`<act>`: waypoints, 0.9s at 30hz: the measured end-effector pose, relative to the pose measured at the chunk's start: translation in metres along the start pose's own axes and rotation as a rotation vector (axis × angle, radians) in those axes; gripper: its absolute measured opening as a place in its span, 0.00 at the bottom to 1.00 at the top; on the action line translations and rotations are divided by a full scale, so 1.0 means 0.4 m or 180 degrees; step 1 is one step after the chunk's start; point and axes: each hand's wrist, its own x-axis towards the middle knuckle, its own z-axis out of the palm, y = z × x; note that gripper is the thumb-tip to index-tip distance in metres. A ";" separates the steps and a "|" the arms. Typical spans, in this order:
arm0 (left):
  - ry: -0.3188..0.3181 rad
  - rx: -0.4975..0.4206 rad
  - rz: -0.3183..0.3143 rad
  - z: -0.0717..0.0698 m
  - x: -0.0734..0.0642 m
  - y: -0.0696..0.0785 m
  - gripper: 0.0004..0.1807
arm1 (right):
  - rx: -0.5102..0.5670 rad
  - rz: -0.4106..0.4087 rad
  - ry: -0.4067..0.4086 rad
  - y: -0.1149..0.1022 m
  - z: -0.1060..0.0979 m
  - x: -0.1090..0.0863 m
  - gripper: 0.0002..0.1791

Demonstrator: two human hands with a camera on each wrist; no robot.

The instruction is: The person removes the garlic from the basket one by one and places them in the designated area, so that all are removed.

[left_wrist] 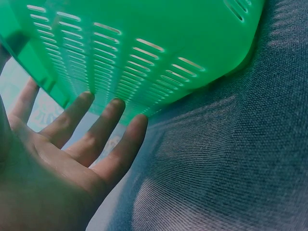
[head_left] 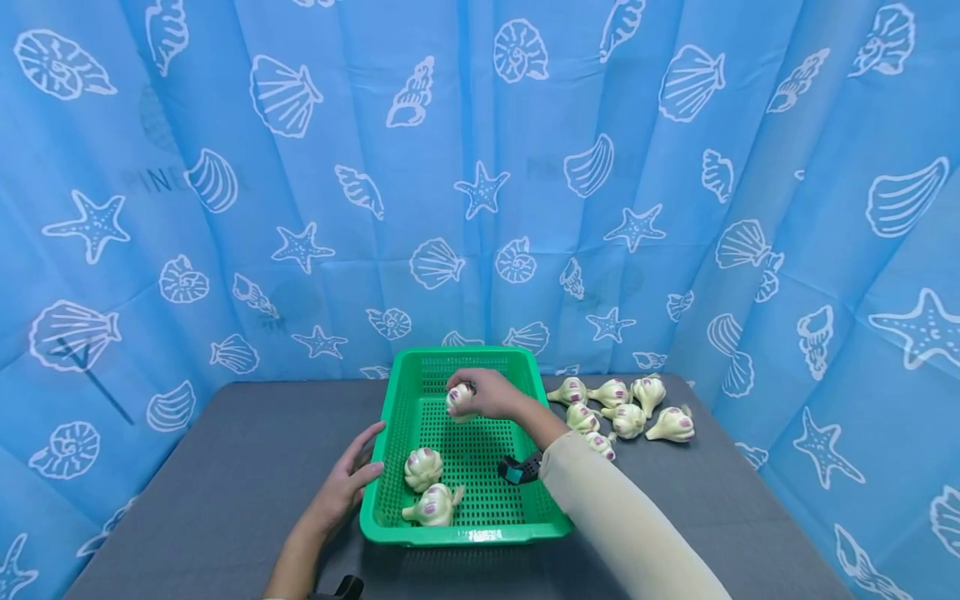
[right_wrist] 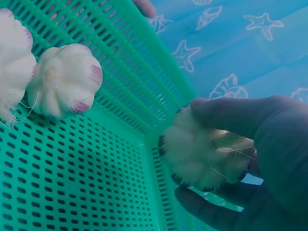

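Note:
A green plastic basket (head_left: 480, 534) with slotted walls stands on the table. Over its far part my right hand (head_left: 491, 394) holds a garlic bulb (head_left: 460, 401) between thumb and fingers. In the right wrist view, the held bulb shows its root tuft and purple streaks, close to a basket corner. Two more garlic bulbs, one (head_left: 423, 468) behind the other (head_left: 435, 506), lie in the near left of the basket. My left hand (head_left: 341, 485) is at the basket's left side; its extended fingers (left_wrist: 103, 125) lie along the outer wall in the left wrist view.
Several garlic bulbs (head_left: 628, 420) lie grouped on the grey table (head_left: 247, 492) right of the basket, near the back edge. A blue curtain (head_left: 480, 225) with white shell prints hangs behind and beside the table. A dark wrist strap (head_left: 522, 468) hangs over the basket beside the right sleeve.

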 end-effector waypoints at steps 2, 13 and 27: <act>0.0026 0.0008 -0.0011 0.001 0.000 0.000 0.34 | 0.0036 -0.0016 0.0018 -0.002 -0.006 -0.008 0.18; 0.0030 -0.0023 -0.0050 0.003 -0.002 0.001 0.34 | 0.0413 -0.0082 0.0209 -0.016 -0.044 -0.072 0.18; -0.0005 -0.0024 0.0019 0.003 -0.003 -0.003 0.34 | 0.0716 -0.0289 0.0500 -0.006 -0.085 -0.156 0.21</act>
